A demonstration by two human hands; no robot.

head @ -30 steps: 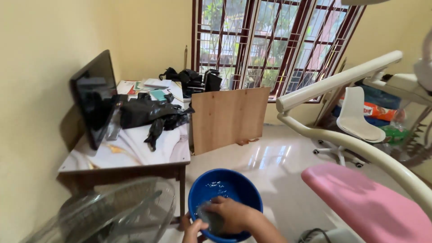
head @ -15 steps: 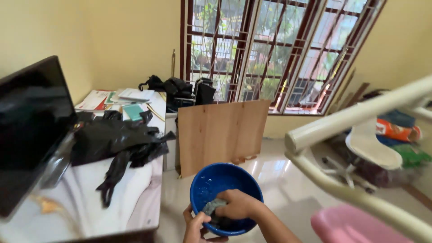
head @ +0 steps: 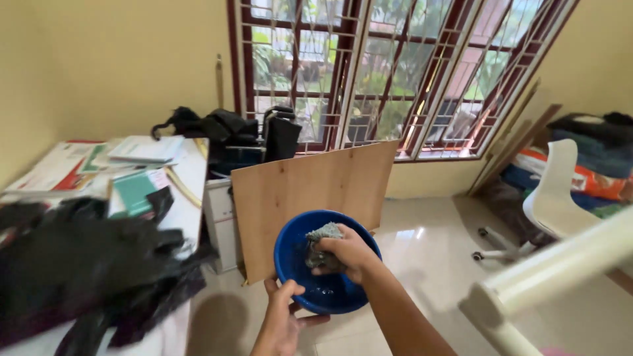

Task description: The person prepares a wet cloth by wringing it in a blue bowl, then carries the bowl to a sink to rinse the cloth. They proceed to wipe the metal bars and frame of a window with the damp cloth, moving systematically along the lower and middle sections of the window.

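Raised since earlier: right hand [head: 349,254] fingers clenching grey cloth [head: 321,245] above blue bowl [head: 293,247]; left hand [head: 285,315] gripping rim.

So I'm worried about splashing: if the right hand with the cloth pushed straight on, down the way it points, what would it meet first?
Probably the inside wall of the blue bowl: the right hand grips the grey cloth just above it. Depth is unclear.

One head-worn view looks down and forward, close over the blue bowl [head: 328,264].
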